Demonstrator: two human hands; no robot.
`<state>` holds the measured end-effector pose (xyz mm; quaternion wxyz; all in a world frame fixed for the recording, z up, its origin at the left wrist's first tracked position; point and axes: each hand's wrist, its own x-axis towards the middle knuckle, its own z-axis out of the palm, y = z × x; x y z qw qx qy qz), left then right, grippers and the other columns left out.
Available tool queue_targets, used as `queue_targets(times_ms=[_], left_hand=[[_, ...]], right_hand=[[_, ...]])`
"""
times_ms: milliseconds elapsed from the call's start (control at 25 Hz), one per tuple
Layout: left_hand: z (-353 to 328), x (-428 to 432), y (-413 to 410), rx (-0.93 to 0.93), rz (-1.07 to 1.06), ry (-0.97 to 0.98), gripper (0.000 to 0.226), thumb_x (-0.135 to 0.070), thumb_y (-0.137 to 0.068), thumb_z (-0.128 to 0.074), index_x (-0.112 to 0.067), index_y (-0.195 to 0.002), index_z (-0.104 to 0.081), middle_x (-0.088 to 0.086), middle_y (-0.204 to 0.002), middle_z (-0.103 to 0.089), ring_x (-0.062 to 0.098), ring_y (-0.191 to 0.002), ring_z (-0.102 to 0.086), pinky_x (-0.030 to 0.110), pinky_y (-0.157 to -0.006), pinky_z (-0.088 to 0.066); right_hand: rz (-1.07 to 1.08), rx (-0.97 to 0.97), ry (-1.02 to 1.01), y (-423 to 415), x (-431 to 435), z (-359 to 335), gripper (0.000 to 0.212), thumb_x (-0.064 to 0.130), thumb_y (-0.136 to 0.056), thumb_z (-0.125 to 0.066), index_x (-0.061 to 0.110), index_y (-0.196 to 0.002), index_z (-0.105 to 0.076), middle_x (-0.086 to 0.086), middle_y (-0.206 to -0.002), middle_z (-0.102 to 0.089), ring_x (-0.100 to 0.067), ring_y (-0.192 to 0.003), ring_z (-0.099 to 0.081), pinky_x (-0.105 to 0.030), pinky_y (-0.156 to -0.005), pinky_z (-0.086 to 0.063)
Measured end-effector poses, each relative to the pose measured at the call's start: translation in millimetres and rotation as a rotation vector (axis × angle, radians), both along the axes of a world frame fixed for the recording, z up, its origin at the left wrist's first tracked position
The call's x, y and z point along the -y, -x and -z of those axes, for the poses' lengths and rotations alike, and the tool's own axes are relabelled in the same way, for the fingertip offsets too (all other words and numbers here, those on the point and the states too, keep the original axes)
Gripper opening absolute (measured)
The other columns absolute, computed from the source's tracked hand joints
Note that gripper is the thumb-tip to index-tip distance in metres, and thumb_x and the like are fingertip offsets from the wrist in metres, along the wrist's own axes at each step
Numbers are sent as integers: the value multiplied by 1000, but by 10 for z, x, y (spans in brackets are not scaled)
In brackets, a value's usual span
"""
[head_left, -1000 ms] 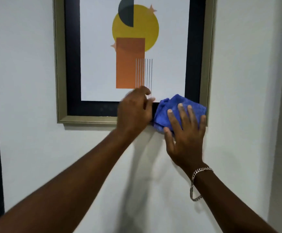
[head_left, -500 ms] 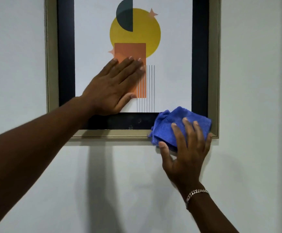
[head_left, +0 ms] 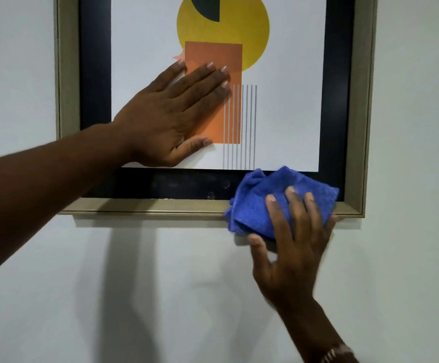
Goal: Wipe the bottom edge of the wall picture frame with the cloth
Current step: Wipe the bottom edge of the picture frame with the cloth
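A picture frame [head_left: 145, 205] with a dull gold moulding and a black inner border hangs on the white wall. Its print shows a yellow circle and an orange rectangle. My left hand [head_left: 171, 113] lies flat on the glass, fingers spread, holding nothing. A crumpled blue cloth [head_left: 260, 200] covers the right part of the frame's bottom edge. My right hand [head_left: 291, 242] presses the cloth against that edge from below, fingers on top of it and thumb at its lower left.
The white wall [head_left: 160, 297] surrounds the frame, with shadows of my arms below it. The bottom right corner of the frame [head_left: 357, 210] lies just right of the cloth.
My left hand moved from the bottom edge up onto the glass and flattened. The cloth stays near the right end of the bottom edge. The view has come closer to the frame.
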<state>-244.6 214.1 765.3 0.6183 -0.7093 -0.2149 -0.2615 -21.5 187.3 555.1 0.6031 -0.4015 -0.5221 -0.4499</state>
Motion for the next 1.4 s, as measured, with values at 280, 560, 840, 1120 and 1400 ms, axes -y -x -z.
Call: queue_targets(times_ms=[280,560,840,1120,1400], left_hand=[[-1,-16,32,3,35,-10,79,-60,-96,-15,-9,-156,-5,14,-165,-6,28,-153,-4,53,-124,-10],[-13,-44,44,4,45,-15,80,-61,-95,-14,-10,-156,-4,14,-166,-5,28,-153,-3,53,-124,-8],[-7,-41,74,6,58,1,81,-62,-95,-14,-10,-156,-4,14,-166,-4,28,-153,-3,53,-125,-8],[9,-58,127,31,74,-7,80,-61,-95,-16,-10,-156,-3,14,-166,-5,28,-153,-4,51,-125,-8],[7,-62,125,37,82,-2,82,-62,-95,-14,-9,-156,-4,15,-165,-5,29,-153,-4,52,-125,-8]], right_hand=[[-60,-114,-174,126,-94,-147,27,36,-96,-52,15,-107,-65,-17,-127,-62,-34,-132,-47,-62,-119,-18],[-124,-174,-247,268,-164,-203,21,37,-92,-56,16,-91,-58,-17,-115,-64,-34,-124,-53,-66,-114,-26],[-27,-188,-222,402,-168,-217,18,32,-96,-53,18,-95,-63,-12,-122,-66,-30,-129,-52,-56,-121,-15],[8,56,-214,207,-85,-250,16,21,-96,-54,9,-96,-66,-16,-116,-69,-29,-119,-59,-48,-110,-40],[-51,-1,-285,270,-117,-273,23,26,-97,-52,11,-82,-60,-13,-100,-70,-27,-103,-62,-44,-93,-43]])
